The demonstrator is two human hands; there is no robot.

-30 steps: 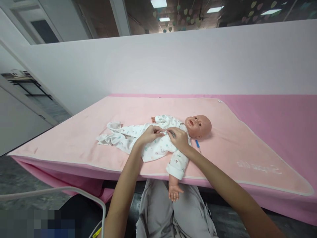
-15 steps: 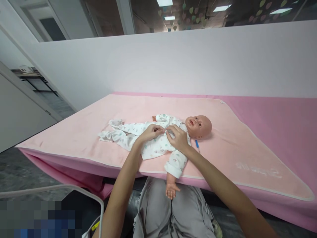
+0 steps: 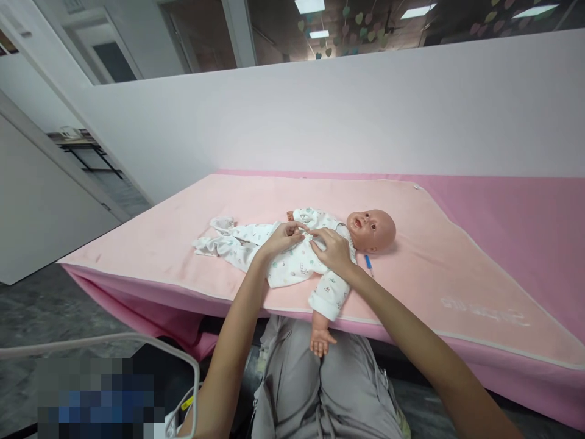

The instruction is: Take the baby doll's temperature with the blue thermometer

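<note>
A bald baby doll (image 3: 372,230) lies on its back, head to the right, dressed in a white patterned baby garment (image 3: 292,268). Over the doll's middle, my left hand (image 3: 286,238) pinches the garment's front, its index finger stretched toward my other hand. Close on the right, my right hand (image 3: 333,247) has its fingertips bent onto the same front, the thumb a little lower. A small white bit of cloth shows between the fingertips; its exact shape is too small to make out. One doll hand (image 3: 322,341) hangs over the table's near edge.
A peach mat (image 3: 159,244) covers much of the pink-draped table. Beside the doll's neck lies a small blue-ended stick (image 3: 368,262). A white wall (image 3: 365,116) rises behind the table. At lower left is a chair's curved rail (image 3: 114,338).
The view has shifted slightly. My fingertips have moved from pinching close together at the garment's front to a looser pose, with my left index finger straighter and the right thumb farther from the index finger.
</note>
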